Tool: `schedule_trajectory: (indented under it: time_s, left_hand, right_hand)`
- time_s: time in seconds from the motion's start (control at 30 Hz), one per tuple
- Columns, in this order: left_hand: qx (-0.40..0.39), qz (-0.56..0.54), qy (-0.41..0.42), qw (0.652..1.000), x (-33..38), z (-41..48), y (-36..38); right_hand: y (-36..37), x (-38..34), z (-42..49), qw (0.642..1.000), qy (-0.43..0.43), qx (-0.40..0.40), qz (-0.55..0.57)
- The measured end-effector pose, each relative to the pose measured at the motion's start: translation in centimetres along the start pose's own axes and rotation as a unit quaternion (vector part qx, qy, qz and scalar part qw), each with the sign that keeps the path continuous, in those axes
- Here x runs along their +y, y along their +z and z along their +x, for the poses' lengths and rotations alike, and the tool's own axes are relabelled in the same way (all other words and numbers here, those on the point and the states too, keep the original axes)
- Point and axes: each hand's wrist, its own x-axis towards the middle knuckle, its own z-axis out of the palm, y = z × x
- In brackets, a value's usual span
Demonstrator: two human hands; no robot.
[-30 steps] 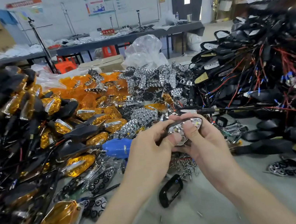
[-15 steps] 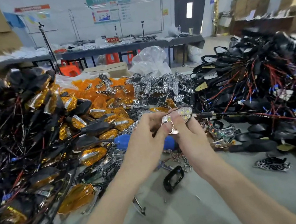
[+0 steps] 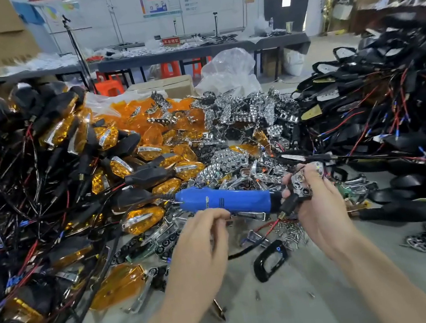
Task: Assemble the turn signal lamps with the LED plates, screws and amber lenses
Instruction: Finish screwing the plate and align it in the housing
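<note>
**Assembly bench: grey table (image 3: 286, 311) banked with heaps of parts.**
Wired finished lamps (image 3: 68, 170) left, matte black housings (image 3: 393, 110) right, translucent amber lenses (image 3: 143, 113) and faceted chrome plates (image 3: 243, 112) behind. Cylindrical blue driver (image 3: 226, 199) lies centre. Right hand (image 3: 323, 211) grips a chrome-faced lamp (image 3: 300, 185) at its tip. Left hand (image 3: 200, 247) has its fingers curled under the driver, grasp unclear. Small steel screws (image 3: 294, 233) lie beneath.
</note>
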Motion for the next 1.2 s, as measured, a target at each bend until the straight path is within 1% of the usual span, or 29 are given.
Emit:
schedule_trajectory:
  time_s: [0.1, 0.23, 0.37, 0.47, 0.57, 0.67, 0.77, 0.83, 0.9, 0.97, 1.0, 1.07, 1.17, 1.2]
  left_hand:
    - [0.01, 0.018, -0.012, 1.0, -1.2, 0.4, -0.1]
    - [0.008, 0.074, 0.019, 0.997, -1.7, 0.1, 0.0]
    - [-0.004, 0.101, 0.021, 0.995, -1.7, 0.3, 0.1]
    - [0.001, 0.11, 0.022, 0.994, -1.7, 0.5, 0.4]
    - [0.007, 0.14, 0.047, 0.989, -1.5, 0.8, 0.8]
    - [-0.013, 0.193, 0.079, 0.978, -0.9, 1.5, 1.3]
    - [-0.07, 0.22, 0.124, 0.965, 0.1, 2.1, 2.1]
    - [-0.124, 0.235, 0.139, 0.954, 0.7, 2.0, 3.1]
    - [-0.16, 0.239, 0.129, 0.949, 0.7, 1.9, 4.1]
    - [-0.167, 0.232, 0.115, 0.951, 0.3, 2.0, 4.4]
    - [-0.165, 0.228, 0.117, 0.952, 0.1, 2.1, 4.5]
    - [-0.163, 0.22, 0.121, 0.954, -0.2, 2.3, 4.5]
    - [-0.145, 0.225, 0.13, 0.955, 0.0, 2.2, 4.5]
    - [-0.139, 0.229, 0.129, 0.955, 0.1, 2.2, 4.6]
  right_hand:
    - [0.1, 0.5, 1.2, 1.0, 0.012, -0.007, -0.013]
    - [-0.1, -0.3, 2.6, 0.998, 0.039, -0.039, -0.014]
    - [-0.8, -1.7, 3.1, 0.991, 0.047, -0.071, 0.101]
    - [-1.1, -2.4, 3.0, 0.982, 0.064, -0.062, 0.164]
    - [-1.3, -2.8, 2.9, 0.979, 0.074, -0.04, 0.186]
    - [-1.7, -3.0, 2.6, 0.98, 0.074, -0.017, 0.182]
    - [-1.9, -2.8, 2.3, 0.993, 0.054, 0.049, 0.09]
    - [-2.1, -2.4, 2.1, 0.995, 0.023, 0.097, 0.014]
    - [-2.7, -1.9, 2.0, 0.99, -0.013, 0.134, -0.046]
    - [-3.4, -1.7, 1.4, 0.98, -0.04, 0.163, -0.106]
    - [-3.7, -1.6, 0.8, 0.976, -0.047, 0.167, -0.135]
    - [-4.6, -1.3, -0.5, 0.964, -0.047, 0.146, -0.218]
    - [-5.9, -0.8, -2.0, 0.924, -0.053, 0.097, -0.366]
    - [-6.3, -0.8, -2.1, 0.908, -0.06, 0.095, -0.405]
